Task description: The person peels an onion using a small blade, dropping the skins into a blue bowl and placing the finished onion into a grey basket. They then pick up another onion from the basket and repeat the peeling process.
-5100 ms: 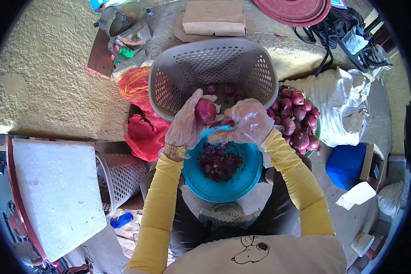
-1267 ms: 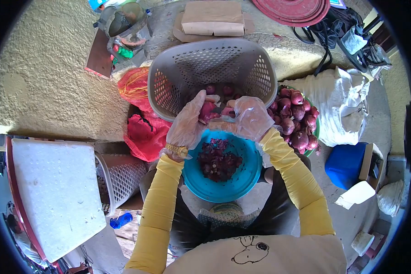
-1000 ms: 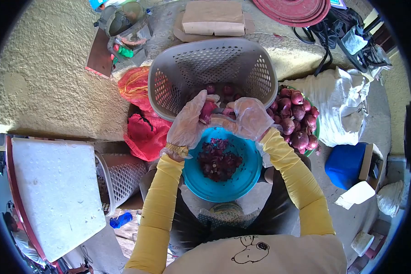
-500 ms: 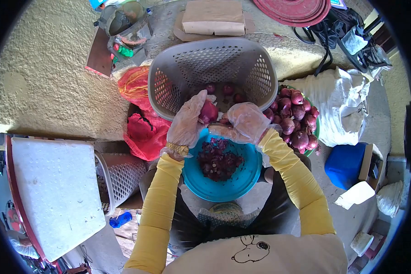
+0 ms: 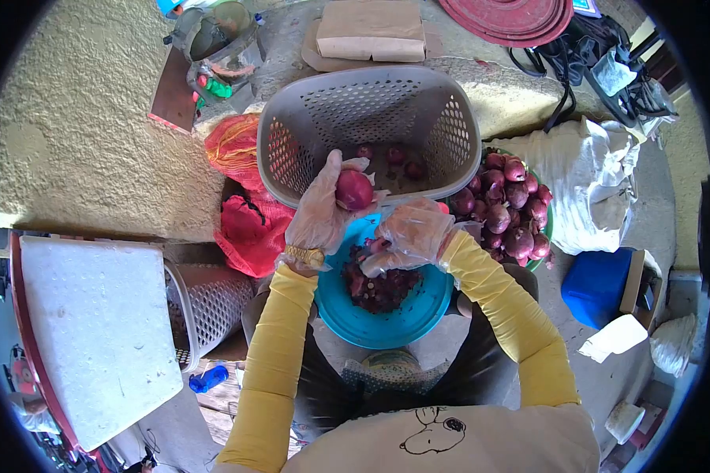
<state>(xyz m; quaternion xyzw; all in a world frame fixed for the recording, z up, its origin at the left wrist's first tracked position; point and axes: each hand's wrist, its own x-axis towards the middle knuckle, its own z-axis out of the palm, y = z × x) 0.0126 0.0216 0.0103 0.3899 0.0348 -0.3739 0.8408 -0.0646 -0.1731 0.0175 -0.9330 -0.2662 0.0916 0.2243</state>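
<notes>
A large grey perforated plastic basket [image 5: 375,118] stands beyond a round turquoise plastic basin [image 5: 383,331] that contains dark purple scraps [image 5: 383,292]. A heap of red onions [image 5: 519,213] lies right of both. The left hand [image 5: 319,206], in a clear plastic glove, grips a round purple-red onion [image 5: 354,190] at the basket's near rim. The similarly gloved right hand [image 5: 416,234] curls over the basin; whether it pinches anything is hard to tell.
</notes>
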